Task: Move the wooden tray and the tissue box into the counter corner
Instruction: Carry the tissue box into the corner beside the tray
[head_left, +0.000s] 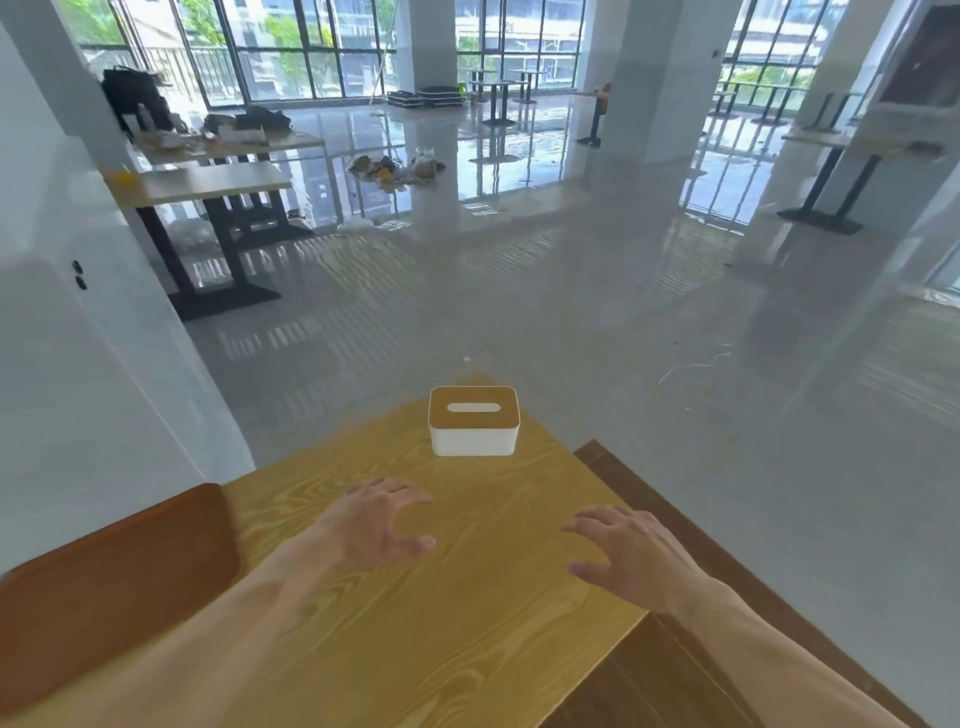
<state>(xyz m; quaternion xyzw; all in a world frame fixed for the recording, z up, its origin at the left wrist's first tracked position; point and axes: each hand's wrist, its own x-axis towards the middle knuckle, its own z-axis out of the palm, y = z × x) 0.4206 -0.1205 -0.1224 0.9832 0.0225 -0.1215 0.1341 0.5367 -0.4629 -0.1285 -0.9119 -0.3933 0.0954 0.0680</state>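
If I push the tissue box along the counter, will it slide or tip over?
The tissue box looks low and wide with a flat base, so it would probably slide, not tip. Its smooth white walls may be slippery to grip. It probably is light and rigid.

Support surface is a yellow wood-grain counter (415, 623), grain running roughly toward the far corner, glossy finish. Two items sit directly on it: white tissue box (472, 423) with a wooden lid and an oval slot, upright near the far corner, all four sides clear of anything else; dark brown wooden tray (104, 587) with rounded corners at the left edge, partly cut off by the frame. Tray and box are well apart, bare countertop between them.
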